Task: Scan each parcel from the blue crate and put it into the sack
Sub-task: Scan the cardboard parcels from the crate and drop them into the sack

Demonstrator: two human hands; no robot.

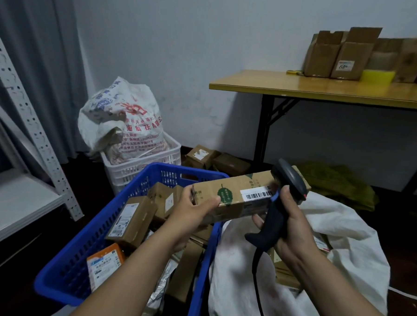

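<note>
- Both forearms low in frame, reaching up-centre; blue crate (82, 243) under the left one, white sack (343, 237) under the right one.
- Blue crate's right rim pressed against the slumped mouth of the sack; white crate (139, 171) just behind its far rim, printed bag (122, 119) standing in that.
- Left side hemmed by perforated shelf rack (19, 196); strip of dark floor between rack and blue crate.
- Right and back: table (327, 89) on black folding legs, open room beneath, green cloth (341, 184) heaped on the floor there.
- Left hand (195, 205) wrapped round the left end of the parcel (227, 195), thumb across the near face.
- Parcel: long brown carton, held in the air above the crate/sack seam; long axis left to right, right end tilted slightly up and away; barcode label (256, 194) facing up toward camera.
- Right hand (293, 225) curled round the handle of the scanner (274, 217); head uppermost, overlapping the parcel's right end just beside the label; cable dropping toward the bottom edge.
- More cartons loose in the blue crate, plus orange-and-white packet (105, 261); a few cartons visible inside the sack.
- Floor boxes (202, 156) by the wall behind the crates; open cardboard boxes (350, 56) and yellow sponge (378, 76) on the tabletop.
- Grey curtain (39, 52) left, plain pale wall behind, dim light.
</note>
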